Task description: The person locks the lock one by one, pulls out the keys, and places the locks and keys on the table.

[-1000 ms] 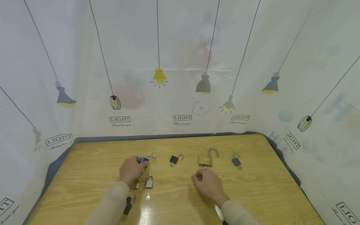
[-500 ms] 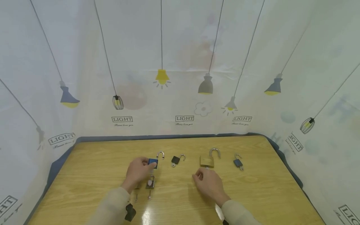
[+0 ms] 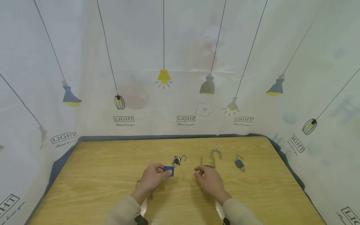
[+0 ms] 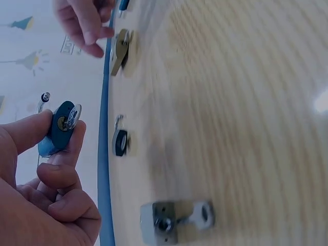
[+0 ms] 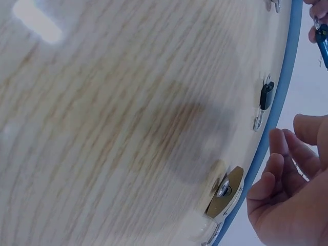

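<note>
My left hand [image 3: 152,179] pinches a blue padlock [image 3: 169,171] by its body, raised off the table, with its shackle open. A key [image 4: 75,116] sticks out of its underside in the left wrist view. Beyond it, in the head view, the raised shackle overlaps a black padlock [image 5: 266,96], which lies unlocked on the table. My right hand [image 3: 211,182] is loosely curled with nothing in it, just in front of a large brass padlock [image 3: 207,161]. That brass padlock has an open shackle and a key in its base.
To the right lies a small dark blue padlock [image 3: 239,163], unlocked with its key in. A silver padlock [image 4: 160,223] has a key [image 4: 203,214] at its base; my left hand mostly hides that area in the head view. The wooden table [image 3: 270,187] meets a printed curtain behind.
My left hand has carried the blue padlock to the right and nearer to me, from the left of the black padlock to in front of it. The right hand has barely moved, its fingers slightly looser.
</note>
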A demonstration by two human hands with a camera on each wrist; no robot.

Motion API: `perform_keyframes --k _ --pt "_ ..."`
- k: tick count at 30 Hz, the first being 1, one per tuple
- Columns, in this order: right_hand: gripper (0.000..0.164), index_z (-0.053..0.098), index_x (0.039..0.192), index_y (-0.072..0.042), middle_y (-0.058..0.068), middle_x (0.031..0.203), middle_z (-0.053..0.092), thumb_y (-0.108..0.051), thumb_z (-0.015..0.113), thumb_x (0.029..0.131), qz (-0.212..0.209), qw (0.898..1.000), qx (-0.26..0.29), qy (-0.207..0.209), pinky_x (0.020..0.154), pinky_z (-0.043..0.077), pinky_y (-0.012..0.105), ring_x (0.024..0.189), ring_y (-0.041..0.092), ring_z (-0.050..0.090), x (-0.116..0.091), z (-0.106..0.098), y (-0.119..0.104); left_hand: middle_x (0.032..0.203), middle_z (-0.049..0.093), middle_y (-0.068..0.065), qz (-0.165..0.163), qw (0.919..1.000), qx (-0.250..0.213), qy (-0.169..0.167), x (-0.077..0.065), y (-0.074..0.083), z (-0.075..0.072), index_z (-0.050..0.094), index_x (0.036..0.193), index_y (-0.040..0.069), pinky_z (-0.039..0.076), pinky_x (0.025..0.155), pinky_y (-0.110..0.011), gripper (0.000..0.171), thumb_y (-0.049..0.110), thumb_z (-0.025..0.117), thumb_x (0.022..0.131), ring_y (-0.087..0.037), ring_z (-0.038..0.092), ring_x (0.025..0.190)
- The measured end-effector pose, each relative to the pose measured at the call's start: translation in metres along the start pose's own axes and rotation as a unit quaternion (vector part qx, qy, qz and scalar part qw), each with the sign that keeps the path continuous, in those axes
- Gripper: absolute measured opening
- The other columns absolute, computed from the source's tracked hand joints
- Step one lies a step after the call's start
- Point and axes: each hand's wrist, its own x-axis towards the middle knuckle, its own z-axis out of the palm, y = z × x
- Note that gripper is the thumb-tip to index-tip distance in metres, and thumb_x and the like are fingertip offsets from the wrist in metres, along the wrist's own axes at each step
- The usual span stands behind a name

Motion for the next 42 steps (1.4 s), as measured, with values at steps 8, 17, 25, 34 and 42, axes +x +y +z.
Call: perform_keyframes --k 8,17,25,34,42 --pt "0.018 0.067 0.111 -0.015 -0.002 0.095 0.065 -0.017 0.059 0.095 -0.012 0.999 0.043 -0.001 0.063 0.047 0.030 0.072 0.010 0.053 0.007 -0.001 0.002 0.097 0.067 -0.008 0.011 0.9992 -0.024 -0.029 -0.004 -0.002 0.023 0.064 0.105 0.006 0.048 0.070 -0.036 0.039 0.037 0.072 0.083 -0.021 0.058 0.087" --pt "0.017 0.067 0.109 -0.014 0.002 0.103 0.068 -0.014 0.058 0.095 -0.025 0.995 0.097 -0.010 0.076 0.049 0.034 0.085 0.011 0.056 0.015 -0.007 0.000 0.095 0.068 -0.007 0.009 0.9978 -0.051 -0.042 -0.009 0.000 0.033 0.063 0.104 0.008 0.049 0.072 -0.037 0.036 0.036 0.073 0.082 -0.020 0.060 0.086" --pt "0.018 0.067 0.111 -0.018 -0.003 0.101 0.067 -0.020 0.058 0.096 -0.037 0.988 0.145 -0.041 0.068 0.048 0.030 0.083 0.013 0.055 0.018 -0.009 -0.002 0.094 0.069 -0.007 0.010 0.9967 -0.065 -0.048 -0.010 0.000 0.037 0.064 0.102 0.008 0.049 0.071 -0.036 0.034 0.034 0.073 0.083 -0.019 0.060 0.086" --pt "0.021 0.065 0.116 -0.021 0.005 0.110 0.068 -0.023 0.056 0.097 -0.046 0.985 0.155 -0.058 0.078 0.048 0.036 0.092 0.012 0.059 0.019 -0.008 -0.004 0.091 0.069 -0.005 0.008 0.9957 -0.075 -0.054 -0.012 0.003 0.037 0.063 0.100 0.008 0.047 0.069 -0.033 0.031 0.033 0.072 0.084 -0.018 0.060 0.083" --pt "0.028 0.061 0.124 -0.017 0.008 0.111 0.066 -0.024 0.055 0.098 -0.059 0.978 0.181 -0.081 0.072 0.047 0.033 0.090 0.017 0.056 0.017 -0.007 -0.008 0.095 0.069 -0.008 0.015 0.9962 -0.065 -0.055 -0.015 -0.002 0.034 0.063 0.103 0.007 0.051 0.075 -0.040 0.034 0.034 0.072 0.084 -0.020 0.062 0.087"
